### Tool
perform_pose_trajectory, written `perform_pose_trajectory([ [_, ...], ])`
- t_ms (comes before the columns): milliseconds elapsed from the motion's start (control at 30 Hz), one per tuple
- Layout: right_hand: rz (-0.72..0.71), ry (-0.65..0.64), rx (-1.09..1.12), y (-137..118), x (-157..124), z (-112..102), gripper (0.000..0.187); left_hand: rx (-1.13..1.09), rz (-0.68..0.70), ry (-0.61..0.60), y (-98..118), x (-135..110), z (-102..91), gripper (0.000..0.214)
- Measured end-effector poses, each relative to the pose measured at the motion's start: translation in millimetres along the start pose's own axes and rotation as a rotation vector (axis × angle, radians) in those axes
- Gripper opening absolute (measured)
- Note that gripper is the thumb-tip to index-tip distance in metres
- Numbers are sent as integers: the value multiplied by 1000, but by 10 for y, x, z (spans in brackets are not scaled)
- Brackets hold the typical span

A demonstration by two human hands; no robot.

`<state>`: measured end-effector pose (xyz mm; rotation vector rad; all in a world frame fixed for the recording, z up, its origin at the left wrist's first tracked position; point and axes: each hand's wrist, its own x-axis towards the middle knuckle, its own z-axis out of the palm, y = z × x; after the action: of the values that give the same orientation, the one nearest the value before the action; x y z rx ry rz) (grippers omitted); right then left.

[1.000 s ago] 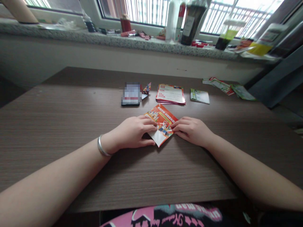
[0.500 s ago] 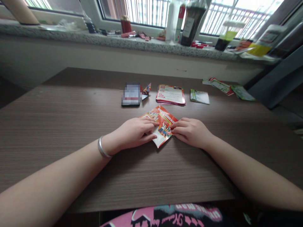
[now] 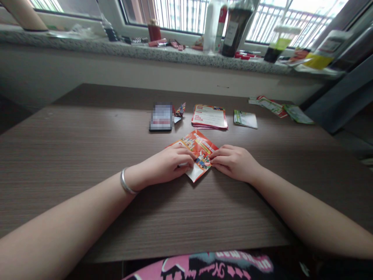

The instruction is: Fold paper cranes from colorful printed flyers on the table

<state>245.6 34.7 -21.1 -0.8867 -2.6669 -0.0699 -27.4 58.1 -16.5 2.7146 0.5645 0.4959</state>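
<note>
A red and orange printed sheet of paper, folded with a pale lower part, lies on the table with one corner towards me. My left hand, with a silver bangle at its wrist, rests over the sheet's left side. Its fingers are curled, thumb and forefinger close together on the paper. At the right corner, my right hand has its fingers pressed together on the sheet's edge. The left part of the paper is hidden under my left hand.
Behind the sheet lie a phone, a folded paper piece, a stack of printed sheets and a smaller stack. Paper strips lie at the far right. Bottles stand on the windowsill.
My left hand's fingers have curled in more, with the thumb drawn up towards the forefinger. More of the paper's left edge shows behind that hand. My right hand has hardly moved.
</note>
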Motion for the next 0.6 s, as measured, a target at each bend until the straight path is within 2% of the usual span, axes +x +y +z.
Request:
perform_pose_trajectory([
  [233,43,24,50,-21,26,-8,21,53,39,-17,19,6,-34,26],
  [433,54,29,74,-31,37,3,18,140,39,-114,109,15,-104,40],
  [600,79,36,65,-53,53,12,17,185,57,-111,152,23,-121,44],
])
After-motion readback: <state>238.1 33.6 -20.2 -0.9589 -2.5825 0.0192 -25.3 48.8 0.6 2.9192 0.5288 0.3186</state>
